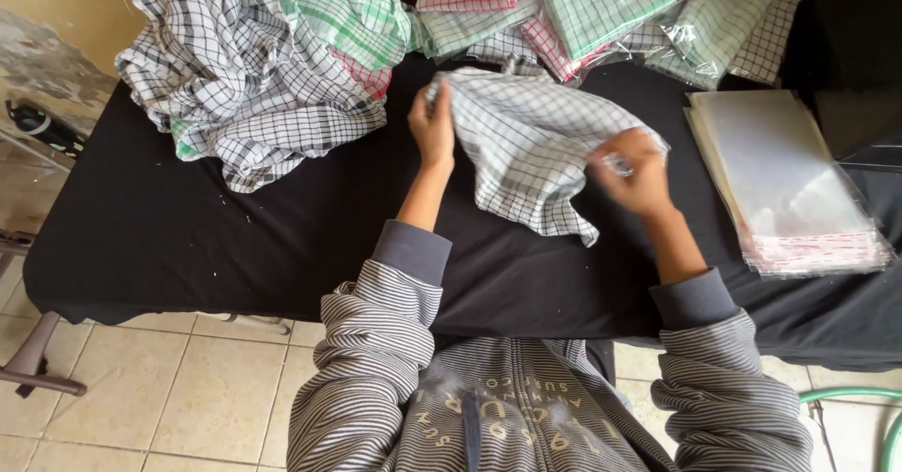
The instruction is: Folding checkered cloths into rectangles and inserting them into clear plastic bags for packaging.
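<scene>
At the far left of my black-covered desk (188,237) lies a loose heap of black-and-white checked cotton cloths (249,77), a green-checked one tangled on top; it sits well apart from what I am working on; my left hand (433,126) is clenched on the upper left edge of a single grey-and-white checked cloth (526,148), which lies crumpled on the desk between my hands, its long axis running from the upper left down toward the lower right; my right hand (635,170) is closed on the cloth's right edge, though it is blurred, so I cannot tell just how the fingers pinch; both hands touch the cloth, neither nearer; behind it lie bagged checked cloths in clear plastic (620,16); at the right, just beside my right hand, rests a stack of empty clear plastic bags (785,181).
</scene>
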